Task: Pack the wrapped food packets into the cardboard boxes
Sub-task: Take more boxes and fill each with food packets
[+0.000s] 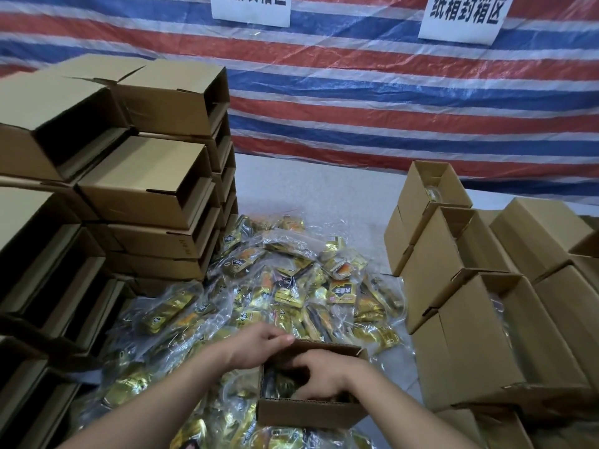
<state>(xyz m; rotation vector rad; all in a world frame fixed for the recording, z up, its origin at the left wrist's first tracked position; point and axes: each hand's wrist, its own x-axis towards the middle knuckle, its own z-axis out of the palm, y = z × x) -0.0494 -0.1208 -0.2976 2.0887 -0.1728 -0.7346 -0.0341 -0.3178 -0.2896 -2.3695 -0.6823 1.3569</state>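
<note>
Left hand (259,346) grips the open box (308,413) rim; right hand (319,375) curls over packets (278,388) inside.

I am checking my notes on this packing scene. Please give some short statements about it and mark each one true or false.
1. The right hand reaches inside the small open box. True.
2. The left hand rests on a sealed box. False: it holds the far rim of the small open box.
3. The packet pile lies between the empty box stack and the upright boxes. True.
4. The backdrop tarp is plain green. False: it is striped red, blue and white.
</note>
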